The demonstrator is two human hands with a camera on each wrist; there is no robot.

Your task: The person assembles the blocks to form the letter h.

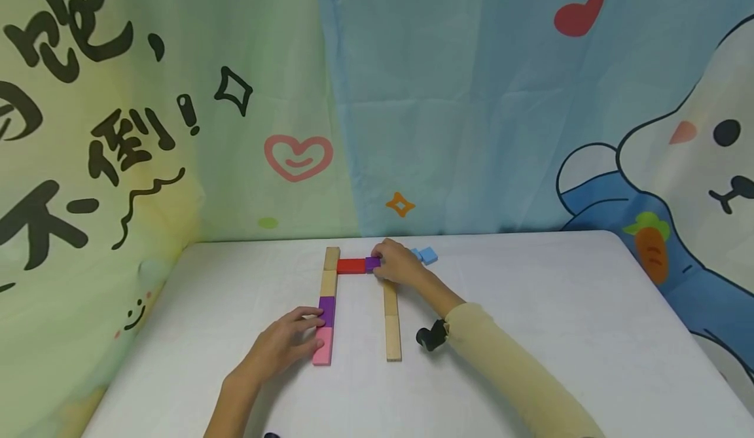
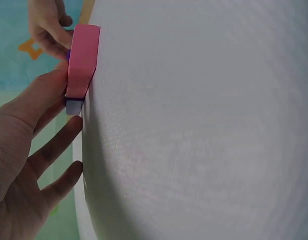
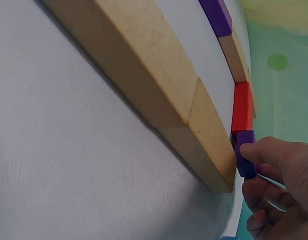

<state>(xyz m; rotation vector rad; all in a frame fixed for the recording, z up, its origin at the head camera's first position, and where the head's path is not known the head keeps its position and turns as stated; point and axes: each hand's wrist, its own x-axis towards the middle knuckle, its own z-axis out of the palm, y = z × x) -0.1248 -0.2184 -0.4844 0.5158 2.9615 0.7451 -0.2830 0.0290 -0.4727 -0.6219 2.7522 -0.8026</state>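
Note:
My right hand (image 1: pixel 402 265) pinches a small purple block (image 3: pixel 247 169) between thumb and fingers. That block stands at the right end of a red block (image 1: pixel 351 266), by the far end of the right-hand row of plain wooden blocks (image 1: pixel 392 337). My left hand (image 1: pixel 284 341) rests beside the left-hand row, its fingers extended. Its fingertips touch a longer purple block (image 1: pixel 326 311), and the thumb lies against the pink block (image 1: pixel 322 346) at the near end. Beyond these, plain wooden blocks (image 1: pixel 328 282) continue the left row to the red block.
Light blue blocks (image 1: pixel 429 255) lie at the back, just past my right hand, which partly hides them. A black strapped device (image 1: pixel 432 335) sits at the right wrist. The white table (image 1: pixel 530 359) ends at a printed curtain (image 1: pixel 459 163) behind.

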